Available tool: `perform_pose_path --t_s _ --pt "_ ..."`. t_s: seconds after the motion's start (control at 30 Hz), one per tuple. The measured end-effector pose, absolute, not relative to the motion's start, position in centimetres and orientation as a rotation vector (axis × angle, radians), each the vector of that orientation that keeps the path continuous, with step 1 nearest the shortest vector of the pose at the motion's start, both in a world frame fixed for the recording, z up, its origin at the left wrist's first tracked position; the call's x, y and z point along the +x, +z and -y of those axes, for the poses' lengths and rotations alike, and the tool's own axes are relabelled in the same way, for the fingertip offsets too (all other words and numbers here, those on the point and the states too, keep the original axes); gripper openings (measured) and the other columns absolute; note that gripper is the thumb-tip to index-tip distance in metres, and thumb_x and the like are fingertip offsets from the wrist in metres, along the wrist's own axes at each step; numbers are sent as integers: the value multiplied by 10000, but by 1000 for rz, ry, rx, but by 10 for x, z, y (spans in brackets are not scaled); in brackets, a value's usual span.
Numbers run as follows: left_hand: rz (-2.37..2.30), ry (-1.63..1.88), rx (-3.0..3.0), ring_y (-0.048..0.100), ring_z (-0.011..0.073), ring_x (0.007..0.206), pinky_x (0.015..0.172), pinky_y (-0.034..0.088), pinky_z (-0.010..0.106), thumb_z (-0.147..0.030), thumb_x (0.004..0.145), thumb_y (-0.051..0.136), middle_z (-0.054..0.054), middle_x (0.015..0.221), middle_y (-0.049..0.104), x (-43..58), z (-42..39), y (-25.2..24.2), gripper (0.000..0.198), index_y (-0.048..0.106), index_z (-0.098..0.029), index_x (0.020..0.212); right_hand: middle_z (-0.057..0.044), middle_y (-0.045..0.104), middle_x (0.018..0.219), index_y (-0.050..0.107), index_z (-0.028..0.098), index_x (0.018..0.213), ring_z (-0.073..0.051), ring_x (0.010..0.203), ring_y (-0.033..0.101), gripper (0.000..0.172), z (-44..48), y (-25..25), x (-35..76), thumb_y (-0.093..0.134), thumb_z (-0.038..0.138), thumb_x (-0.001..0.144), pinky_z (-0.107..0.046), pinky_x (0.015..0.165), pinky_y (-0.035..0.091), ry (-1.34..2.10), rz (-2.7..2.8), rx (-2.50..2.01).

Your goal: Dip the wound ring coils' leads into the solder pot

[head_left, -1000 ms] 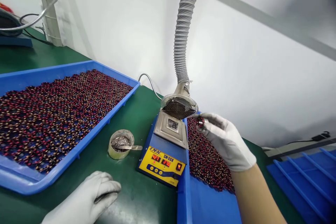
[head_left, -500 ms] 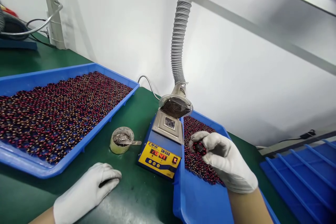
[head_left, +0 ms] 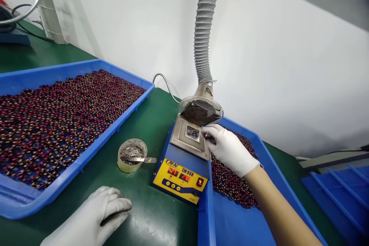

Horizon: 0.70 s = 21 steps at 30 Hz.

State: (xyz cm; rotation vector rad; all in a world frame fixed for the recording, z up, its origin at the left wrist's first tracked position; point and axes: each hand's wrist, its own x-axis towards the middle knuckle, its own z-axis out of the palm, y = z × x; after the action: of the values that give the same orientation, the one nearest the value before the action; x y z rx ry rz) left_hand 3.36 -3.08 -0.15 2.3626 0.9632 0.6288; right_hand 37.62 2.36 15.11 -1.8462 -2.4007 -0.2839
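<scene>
My right hand (head_left: 229, 150), in a white glove, reaches over the near edge of the square metal solder pot (head_left: 188, 134). Its fingertips are pinched just above the pot's plate, on a small dark coil (head_left: 210, 138) that they mostly hide. Beneath the wrist, red wire-wound toroid coils (head_left: 230, 180) fill a blue tray (head_left: 261, 152). My left hand (head_left: 92, 213), also gloved, rests curled on the green mat (head_left: 150, 215) with nothing visible in it. It lies nearest a roll of tape (head_left: 132, 155) holding grey dross and a metal scraper.
A second blue tray (head_left: 123, 75) packed with coils lies left. The solder station's yellow panel (head_left: 180, 180) shows red digits. A round fume hood (head_left: 200, 110) on a ribbed hose (head_left: 204, 27) hangs just above the pot. A ribbed blue tray (head_left: 337, 203) sits far right.
My right hand has moved up and left from above the right tray to the solder pot, carrying the coil. The view has shifted slightly; my left hand stays in place.
</scene>
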Motion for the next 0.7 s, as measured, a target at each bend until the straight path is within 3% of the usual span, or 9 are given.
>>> perform_pose_path --t_s 0.4,0.7 --pt "-992 623 2433 672 160 889 820 550 221 -368 833 634 -28 953 713 29 31 -17 183 678 -327 1006 -57 678 1022 670 230 1019 -208 910 649 307 -46 140 378 536 71 794 -310 818 500 -304 2506 -1903" --pt "-983 668 2433 681 158 866 799 552 205 -358 822 648 -34 941 720 32 30 -13 176 684 -327 992 -63 668 1071 650 220 1033 -228 910 645 270 -45 149 383 501 104 839 -343 790 505 -370 2475 -1907"
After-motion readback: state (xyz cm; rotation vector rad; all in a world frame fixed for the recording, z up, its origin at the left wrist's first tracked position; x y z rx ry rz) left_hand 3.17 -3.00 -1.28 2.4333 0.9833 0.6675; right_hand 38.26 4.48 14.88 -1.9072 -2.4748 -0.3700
